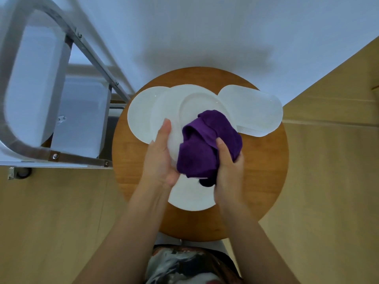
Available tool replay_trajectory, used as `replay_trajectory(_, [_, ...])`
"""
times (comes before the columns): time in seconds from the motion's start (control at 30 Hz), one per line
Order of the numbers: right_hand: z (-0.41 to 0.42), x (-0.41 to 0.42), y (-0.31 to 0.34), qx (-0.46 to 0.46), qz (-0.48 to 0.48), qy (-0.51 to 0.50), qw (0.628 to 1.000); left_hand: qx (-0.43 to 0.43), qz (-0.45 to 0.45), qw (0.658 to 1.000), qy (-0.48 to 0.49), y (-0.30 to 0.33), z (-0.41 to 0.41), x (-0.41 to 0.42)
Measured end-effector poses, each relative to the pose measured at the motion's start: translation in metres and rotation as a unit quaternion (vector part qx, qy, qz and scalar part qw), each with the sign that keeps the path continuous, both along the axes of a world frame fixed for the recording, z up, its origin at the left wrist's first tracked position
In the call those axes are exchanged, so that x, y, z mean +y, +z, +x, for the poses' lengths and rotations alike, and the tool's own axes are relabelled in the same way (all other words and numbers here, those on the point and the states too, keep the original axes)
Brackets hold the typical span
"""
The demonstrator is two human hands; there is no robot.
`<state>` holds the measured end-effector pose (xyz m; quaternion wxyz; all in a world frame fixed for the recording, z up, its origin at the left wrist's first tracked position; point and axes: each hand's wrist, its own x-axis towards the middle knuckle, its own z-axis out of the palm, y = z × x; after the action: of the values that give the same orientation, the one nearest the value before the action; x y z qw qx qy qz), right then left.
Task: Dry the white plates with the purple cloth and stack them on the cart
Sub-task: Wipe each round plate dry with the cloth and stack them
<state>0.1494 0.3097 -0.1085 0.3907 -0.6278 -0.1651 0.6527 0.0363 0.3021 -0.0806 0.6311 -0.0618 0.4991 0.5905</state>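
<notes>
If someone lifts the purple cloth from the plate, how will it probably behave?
The purple cloth is bunched in soft folds under the right hand, so it is probably floppy and will droop. It looks thick and fuzzy, so likely light, easy to grip and not fragile. It should not roll.

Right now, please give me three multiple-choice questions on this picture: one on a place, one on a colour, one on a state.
1. Where does the cart stand?
A. left of the round wooden table
B. right of it
C. on it

2. What colour is the cloth?
A. green
B. purple
C. white

3. What does the left hand do?
A. hangs idle
B. holds the raised plate by its edge
C. grips the cart

Key: 1 A, cart frame at image left. 2 B, plainly purple. 3 B, thumb over the rim; the right hand grips the cloth.
</notes>
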Motion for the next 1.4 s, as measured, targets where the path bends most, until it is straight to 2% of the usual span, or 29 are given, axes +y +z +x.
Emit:
replay_trajectory(0.07, [-0.015,-0.008,0.001,-0.005,-0.004,-0.052,0.999,0.021,-0.022,0.999,0.015,-0.002,0.014,-0.003])
replay_trajectory(0.13, [-0.023,-0.014,0.004,-0.02,0.005,-0.051,0.998,0.022,-0.031,0.999,0.028,-0.004,0.016,-0.006])
replay_trajectory(0.2, [-0.022,-0.019,0.005,-0.034,0.018,0.002,0.999,0.009,-0.035,0.998,0.042,-0.005,0.011,-0.007])
replay_trajectory(0.3, [-0.001,-0.026,0.009,-0.043,0.051,0.131,0.989,-0.012,-0.022,0.999,0.046,-0.002,0.001,-0.011])
replay_trajectory(0.4, [0.035,-0.016,0.012,-0.063,0.054,0.248,0.965,0.018,0.01,0.999,0.026,0.003,-0.017,-0.016])
replay_trajectory(0.5, [0.068,0.004,0.016,-0.135,0.09,0.19,0.968,0.09,0.033,0.995,-0.022,0.006,-0.037,-0.017])
replay_trajectory(0.6, [0.066,0.026,0.022,-0.152,0.16,0.095,0.971,0.134,0.022,0.988,-0.076,0.009,-0.036,-0.02])
replay_trajectory(0.73, [0.021,0.044,0.021,-0.196,0.193,0.19,0.942,0.189,0.034,0.974,-0.117,0.013,-0.011,-0.021])
replay_trajectory(0.8, [0.005,0.033,0.022,-0.186,0.188,0.216,0.94,0.219,0.023,0.971,-0.096,0.015,-0.004,-0.018])
replay_trajectory(0.9, [-0.006,0.0,0.031,-0.19,0.232,0.275,0.914,0.255,-0.007,0.964,-0.077,0.014,-0.004,-0.013])
replay_trajectory(1.0, [-0.004,-0.025,0.04,-0.141,0.259,0.302,0.906,0.274,-0.024,0.959,-0.067,0.012,-0.006,-0.017])
replay_trajectory(1.1, [0.021,-0.027,0.035,-0.101,0.199,0.331,0.917,0.306,-0.037,0.947,-0.084,0.014,-0.008,-0.025])
replay_trajectory(1.2, [0.048,-0.02,0.03,-0.123,0.102,0.272,0.949,0.369,-0.042,0.921,-0.116,0.017,-0.007,-0.028])
replay_trajectory(1.3, [0.068,-0.012,0.029,-0.157,0.059,0.158,0.973,0.43,-0.027,0.878,-0.208,0.021,0.004,-0.034])
replay_trajectory(1.33, [0.073,-0.009,0.029,-0.156,0.058,0.127,0.978,0.467,-0.016,0.844,-0.262,0.019,0.009,-0.037])
replay_trajectory(1.4, [0.078,-0.003,0.029,-0.157,0.073,0.076,0.982,0.567,0.012,0.741,-0.359,0.008,0.021,-0.044])
